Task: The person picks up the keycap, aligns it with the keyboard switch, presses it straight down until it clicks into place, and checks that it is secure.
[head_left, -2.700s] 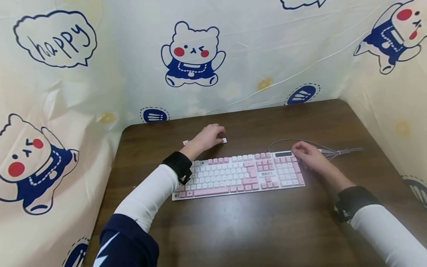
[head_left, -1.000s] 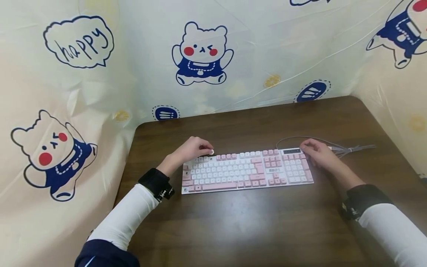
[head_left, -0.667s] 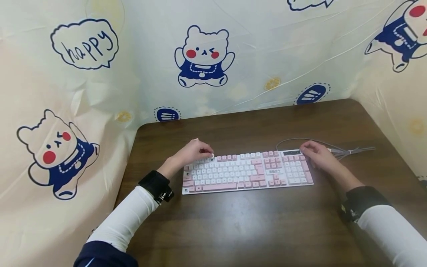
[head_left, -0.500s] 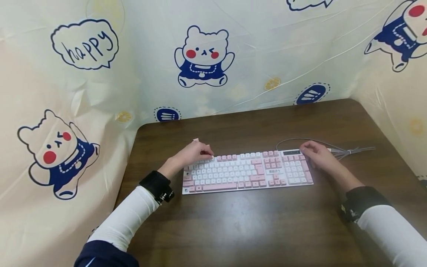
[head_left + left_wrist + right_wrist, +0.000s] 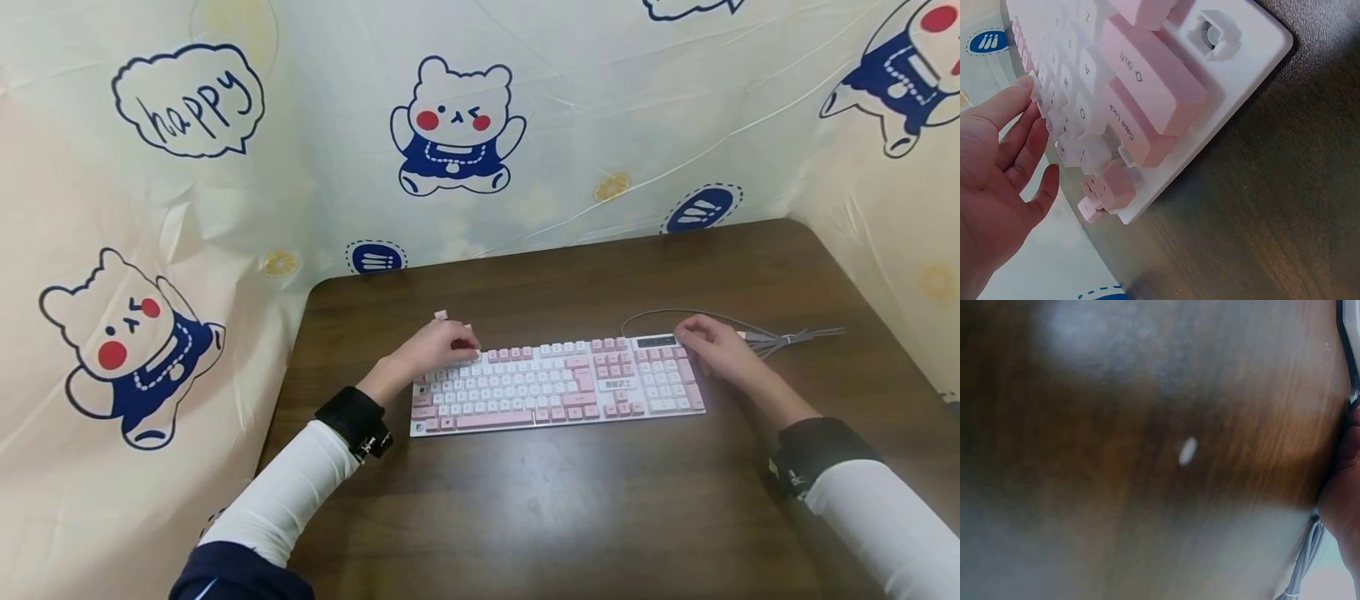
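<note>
A pink-and-white keyboard lies on the brown table. My left hand is at its upper left, thumb and fingertips pinching a white keycap in the top row. In the left wrist view, the thumb of my left hand lies against that edge of the keys. Near it are the pink Caps Lock key and Shift key, and a bare key socket in the corner. My right hand holds the keyboard's upper right corner; in the right wrist view only part of it shows.
Behind my left hand lies a loose pink keycap, with another small keycap beside it. A tied grey cable is behind my right hand. Printed cloth hangs around the table.
My left hand reached among the loose keycaps, then came back left and nearer with a white keycap, lowering it into the gap in the top row. The right hand keeps hold of the corner.
</note>
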